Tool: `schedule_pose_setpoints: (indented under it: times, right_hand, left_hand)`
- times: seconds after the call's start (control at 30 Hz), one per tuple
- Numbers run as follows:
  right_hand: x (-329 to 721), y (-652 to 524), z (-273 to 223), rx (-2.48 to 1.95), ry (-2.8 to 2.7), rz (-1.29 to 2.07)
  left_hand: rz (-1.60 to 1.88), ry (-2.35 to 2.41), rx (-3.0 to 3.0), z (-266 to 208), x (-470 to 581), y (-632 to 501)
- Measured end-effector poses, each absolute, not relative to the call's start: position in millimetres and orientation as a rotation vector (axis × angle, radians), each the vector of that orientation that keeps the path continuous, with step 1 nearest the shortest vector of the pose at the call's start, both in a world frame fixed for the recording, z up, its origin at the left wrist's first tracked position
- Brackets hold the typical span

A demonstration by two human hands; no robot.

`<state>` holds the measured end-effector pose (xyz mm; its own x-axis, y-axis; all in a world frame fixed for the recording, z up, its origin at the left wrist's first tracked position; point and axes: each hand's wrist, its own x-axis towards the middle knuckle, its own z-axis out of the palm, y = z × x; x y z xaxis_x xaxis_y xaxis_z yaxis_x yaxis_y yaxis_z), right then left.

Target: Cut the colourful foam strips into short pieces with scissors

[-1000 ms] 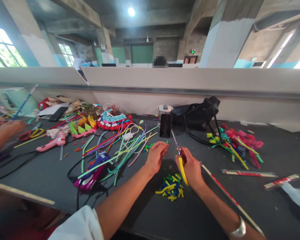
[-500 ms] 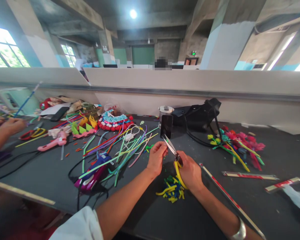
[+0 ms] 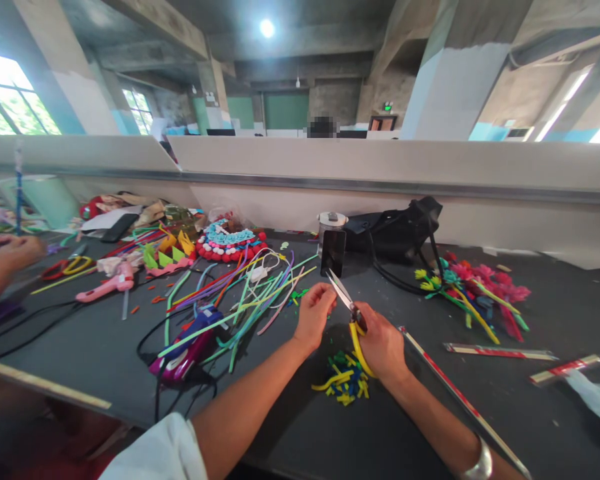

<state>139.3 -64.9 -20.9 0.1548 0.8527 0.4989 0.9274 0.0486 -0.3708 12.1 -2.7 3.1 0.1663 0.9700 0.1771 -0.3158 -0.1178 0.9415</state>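
Observation:
My right hand (image 3: 381,341) grips a pair of yellow-handled scissors (image 3: 344,293), their blades pointing up and to the left. The blade tips lie beside the fingers of my left hand (image 3: 314,316). Those fingers are pinched together, and whatever they hold is too small or too hidden to name. Below my hands is a pile of short cut pieces (image 3: 347,379) in yellow, green and blue. Just beyond the blades a dark phone (image 3: 333,253) stands upright against a lidded canister (image 3: 329,222).
Left of me are fuzzy stems (image 3: 260,300), a purple-and-blue tool (image 3: 193,347) with a cord, and a pink glue gun (image 3: 111,283). A black bag (image 3: 400,233) and pink fuzzy flowers (image 3: 490,287) lie to the right. A co-worker's hands (image 3: 15,253) are at far left.
My hands and the scissors have hardly moved. At far left, the co-worker's blue stick has swung from slanting to nearly upright.

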Motion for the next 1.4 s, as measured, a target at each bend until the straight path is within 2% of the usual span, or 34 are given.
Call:
schedule_pose_setpoints:
  times: [0.5, 0.77, 1.13, 1.4]
  right_hand:
    - [138.1, -65.8, -19.7, -1.789, -1.716, -0.195]
    - [134.9, -67.4, -19.4, -1.765, -1.725, -0.087]
    - [134.6, -68.9, -16.8, -1.801, -1.736, -0.156]
    - [133.5, -69.2, -17.4, -1.732, -1.728, -0.003]
  left_hand:
    - [1.334, 0.824, 1.305, 2.6, 10.6, -1.7]
    - [1.339, 0.812, 1.315, 1.1, 10.8, -1.8]
    - [1.373, 0.773, 1.345, 3.1, 10.3, -4.6]
    - [1.374, 0.786, 1.352, 2.0, 10.7, -4.7]
